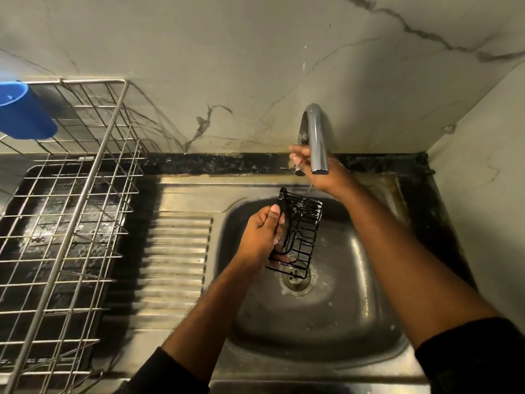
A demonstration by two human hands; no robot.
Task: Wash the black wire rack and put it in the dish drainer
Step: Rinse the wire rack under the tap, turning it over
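Left hand: our left hand [262, 237] reaches in from the near edge of the sink, forearm angled up and to the right, wrist bent slightly; its grip is closed round the left side of the black wire rack [298, 231], thumb lying up along the rack's frame and the fingers curled behind it.

Black wire rack: we hold it tilted over the sink bowl [355, 280], above and just behind the drain [297, 280], its far end under the spout; it does not touch the bowl as far as we can see.

Right hand: our right hand [315, 172] stretches out to the far edge of the sink, arm nearly straight, passing behind the spout; thumb and fingers pinch the small tap lever [289, 168] at the base of the faucet [315, 137].

Water: we see a thin stream [309, 190] falling from the spout onto the rack's far end.

Dish drainer: the steel wire dish drainer [71, 223] stands on the counter [199, 163] at the left, beside the ribbed draining board [176, 251], well apart from the rack.

Blue cup: a blue cup [24, 112] hangs on the drainer's far left corner.

Wall: marbled panels [227, 66] rise behind the sink's far edge.
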